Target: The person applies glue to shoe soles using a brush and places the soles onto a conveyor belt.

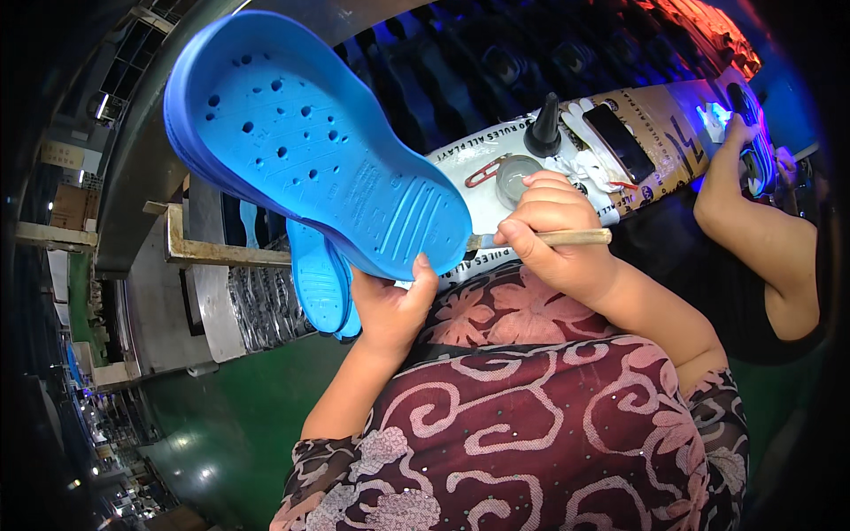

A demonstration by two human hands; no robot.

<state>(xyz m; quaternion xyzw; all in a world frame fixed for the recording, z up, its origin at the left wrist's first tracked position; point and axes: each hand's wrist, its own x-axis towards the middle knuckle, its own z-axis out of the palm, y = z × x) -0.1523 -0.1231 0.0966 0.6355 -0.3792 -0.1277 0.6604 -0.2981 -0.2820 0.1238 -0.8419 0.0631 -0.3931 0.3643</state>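
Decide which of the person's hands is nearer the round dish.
Right. The right hand, gripping a wooden-handled tool, appears just beside the dish; the left hand, holding the blue sole, is farther left.

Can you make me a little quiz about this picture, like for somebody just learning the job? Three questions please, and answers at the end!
1. Pick one. Who grips the wooden-handled tool?
A) left
B) right
C) both

2. Look at the big blue shoe piece. True or false: it has no holes in it.

3. Fill in the gap: the cone-shaped thing near the small round dish is coloured ____.

Key:
1. B: the right hand grips it, while the left hand holds the blue shoe piece.
2. False: several small holes show in it.
3. Black.
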